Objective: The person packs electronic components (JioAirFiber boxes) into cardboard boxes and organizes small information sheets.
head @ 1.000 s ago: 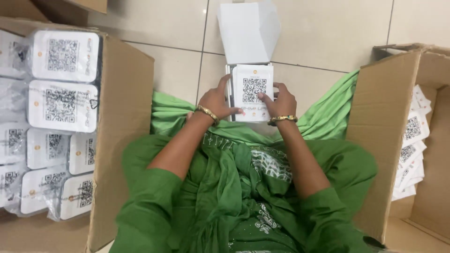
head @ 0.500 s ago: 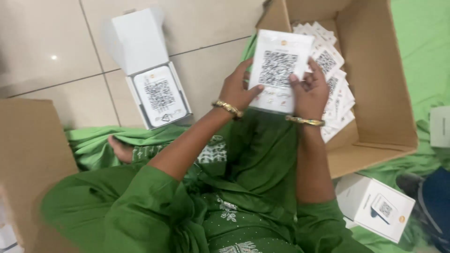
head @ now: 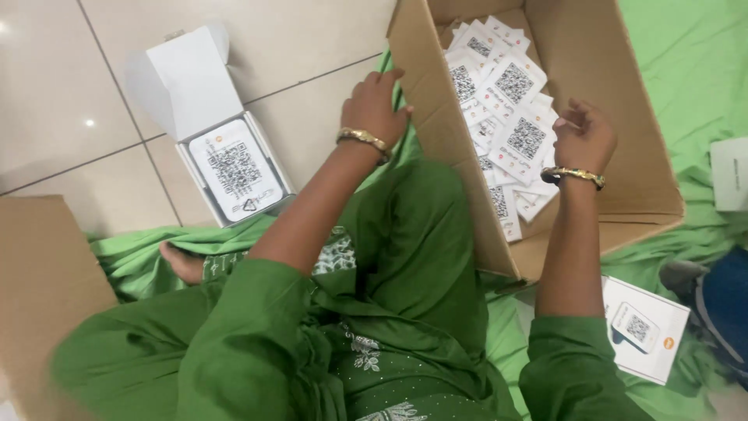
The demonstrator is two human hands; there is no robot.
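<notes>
While left hand (head: 375, 105) grips carton (head: 623, 117), right hand (head: 583, 139) hovers over cards (head: 514, 101).

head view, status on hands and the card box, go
Left hand gripping cardboard box wall. Right hand empty, over stacked cards inside. Nothing in the way.

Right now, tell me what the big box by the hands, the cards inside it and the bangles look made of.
Big box: brown corrugated cardboard, matte, with raw cut edges and folded flaps. Left hand grips its wall.
Cards: thin white printed sheets, likely paper or card, perhaps lightly glossy; they lie fanned and overlapping below the right hand.
Bangles: yellow and shiny, so metal, gold-coloured; the exact metal is unclear.
</notes>
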